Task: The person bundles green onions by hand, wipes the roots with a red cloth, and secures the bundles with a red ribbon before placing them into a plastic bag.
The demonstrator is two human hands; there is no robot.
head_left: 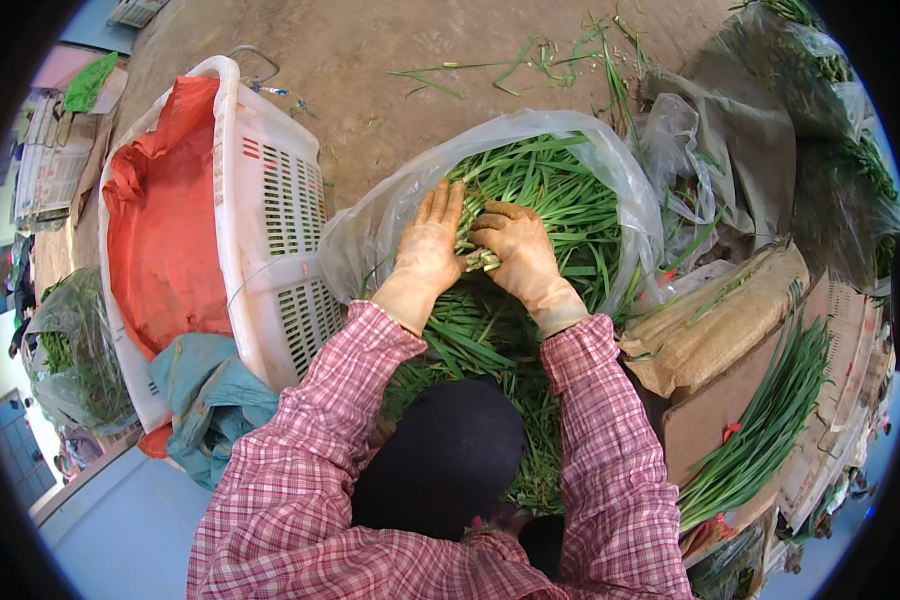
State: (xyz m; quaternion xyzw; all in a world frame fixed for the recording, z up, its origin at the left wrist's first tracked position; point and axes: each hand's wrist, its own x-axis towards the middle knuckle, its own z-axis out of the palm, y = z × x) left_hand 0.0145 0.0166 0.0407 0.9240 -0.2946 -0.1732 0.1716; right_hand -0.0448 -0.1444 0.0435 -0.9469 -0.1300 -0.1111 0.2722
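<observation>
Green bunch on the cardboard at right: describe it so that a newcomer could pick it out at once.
Start at the large clear plastic bag in the middle. Go right and down, past the plaid right sleeve, to the brown cardboard; the green bunch slants along it. Unlike the loose greens in the bag, its long leaves lie side by side, marked by a small red strip.

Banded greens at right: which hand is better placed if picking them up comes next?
Probably the right hand: it is nearer the greens, which lie on its side. The left hand would have to reach across it.
</observation>
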